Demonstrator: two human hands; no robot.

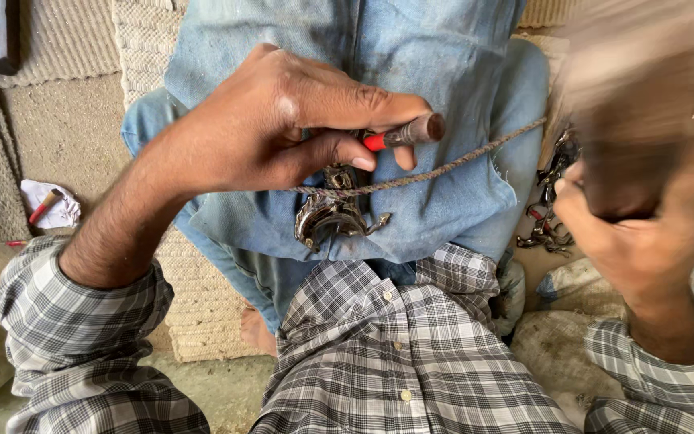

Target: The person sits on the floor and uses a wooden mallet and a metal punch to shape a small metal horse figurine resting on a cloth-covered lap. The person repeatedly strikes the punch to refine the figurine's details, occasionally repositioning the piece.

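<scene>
Left hand (283,120) clamped a red-handled punch (399,135) upright over the metal buckle (327,217) on the knee, steadying it; right hand (644,233) gripped a blurred wooden mallet (636,137), raised apart.

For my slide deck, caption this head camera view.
Left hand steadies a red-handled punch over a metal buckle on the lap; right hand swings a blurred block.

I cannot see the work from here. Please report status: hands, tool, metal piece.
Left hand grips punch over metal piece on lap. Right hand holds blurred dark block, raised. Cord crosses the piece.
</scene>
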